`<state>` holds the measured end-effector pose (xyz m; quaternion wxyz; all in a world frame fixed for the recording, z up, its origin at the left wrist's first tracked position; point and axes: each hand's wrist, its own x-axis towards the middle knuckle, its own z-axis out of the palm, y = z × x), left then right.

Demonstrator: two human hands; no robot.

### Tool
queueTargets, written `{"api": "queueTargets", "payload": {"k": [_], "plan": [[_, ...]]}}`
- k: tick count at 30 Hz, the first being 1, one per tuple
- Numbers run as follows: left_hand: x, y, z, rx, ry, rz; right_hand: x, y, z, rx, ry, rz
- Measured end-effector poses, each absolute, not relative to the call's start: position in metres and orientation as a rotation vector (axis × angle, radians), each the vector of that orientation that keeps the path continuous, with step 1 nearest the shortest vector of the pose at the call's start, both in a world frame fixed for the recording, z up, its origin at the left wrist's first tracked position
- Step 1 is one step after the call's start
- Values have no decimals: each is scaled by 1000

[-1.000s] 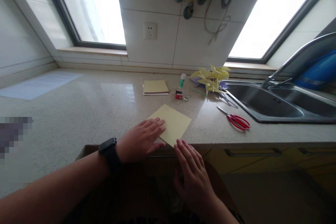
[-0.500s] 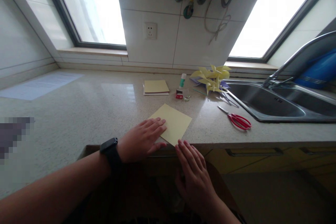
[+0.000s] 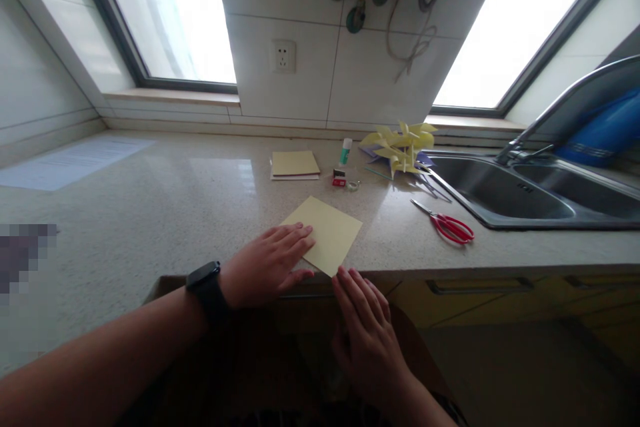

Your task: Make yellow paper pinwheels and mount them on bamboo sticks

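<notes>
The left hand (image 3: pixel 265 265) lies flat, fingers spread, pinning the pale yellow square sheet of paper (image 3: pixel 325 233) to the speckled stone counter (image 3: pixel 165 213) near its front edge, apparently to keep it from sliding. The right hand (image 3: pixel 367 333), its grip released, touches the sheet's nearest corner with its fingertips. Red-handled scissors (image 3: pixel 447 225) lie well beyond that hand, toward the steel sink (image 3: pixel 505 197).
</notes>
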<state>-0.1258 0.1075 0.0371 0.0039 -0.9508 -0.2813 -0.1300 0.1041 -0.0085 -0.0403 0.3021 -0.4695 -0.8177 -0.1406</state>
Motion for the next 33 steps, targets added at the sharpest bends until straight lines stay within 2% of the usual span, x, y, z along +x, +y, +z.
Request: {"api": "queueTargets", "payload": {"k": [33], "plan": [[-128,107,35,-2932,-694,-306,101,-11,-37,-1315,-2082,-307]]}}
